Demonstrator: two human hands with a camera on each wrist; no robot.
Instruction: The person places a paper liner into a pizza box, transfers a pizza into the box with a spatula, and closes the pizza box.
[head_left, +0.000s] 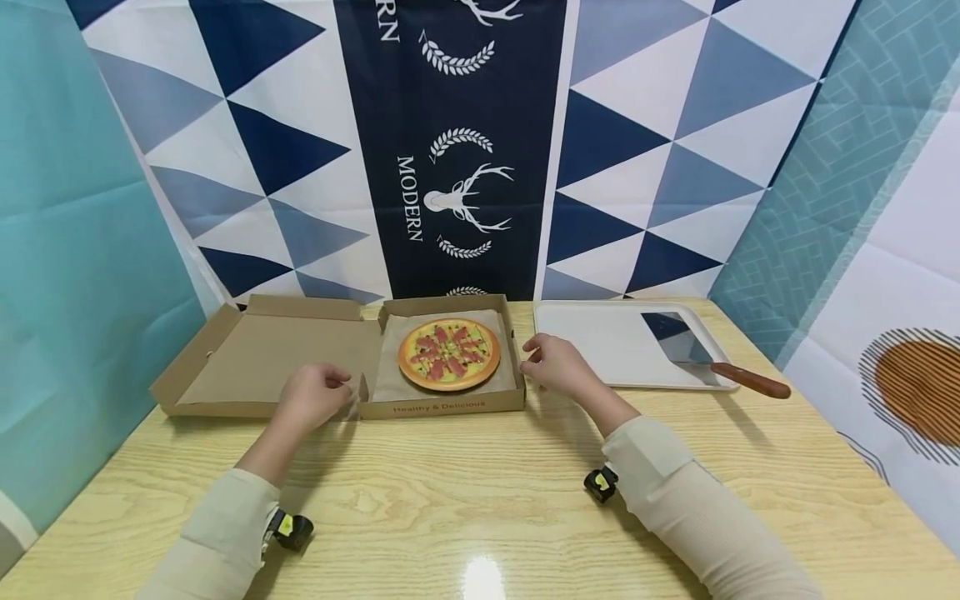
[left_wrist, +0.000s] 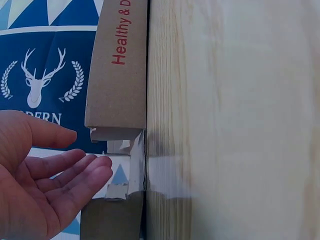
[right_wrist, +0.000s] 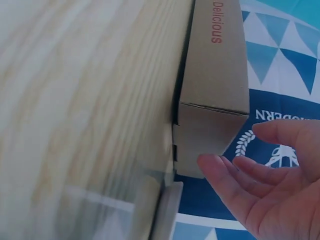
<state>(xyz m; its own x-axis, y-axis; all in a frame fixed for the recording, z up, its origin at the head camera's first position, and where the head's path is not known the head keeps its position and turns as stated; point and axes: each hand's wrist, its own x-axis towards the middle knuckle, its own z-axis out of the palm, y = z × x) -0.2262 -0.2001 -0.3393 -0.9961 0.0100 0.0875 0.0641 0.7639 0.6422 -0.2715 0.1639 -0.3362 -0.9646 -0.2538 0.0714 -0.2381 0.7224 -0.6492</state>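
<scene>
An unfolded cardboard pizza box [head_left: 442,407] lies on the table, its lid [head_left: 277,358] laid back to the left. Inside, a round pizza [head_left: 449,354] with red toppings rests on pale liner paper. My left hand [head_left: 313,395] hovers at the box's front left corner, over the lid's near right part. In the left wrist view its fingers are loosely bent, with nothing between them. Beside the box's right wall is my right hand [head_left: 557,363]; its relaxed fingers [right_wrist: 225,180] are close to the cardboard, and I cannot tell whether they touch. It holds nothing.
A white tray [head_left: 600,342] stands to the right of the box. Across its right side lies a pizza server [head_left: 750,380] with a shiny metal blade and brown wooden handle, the handle jutting past the rim. Patterned cloth hangs behind the wooden table [head_left: 450,483].
</scene>
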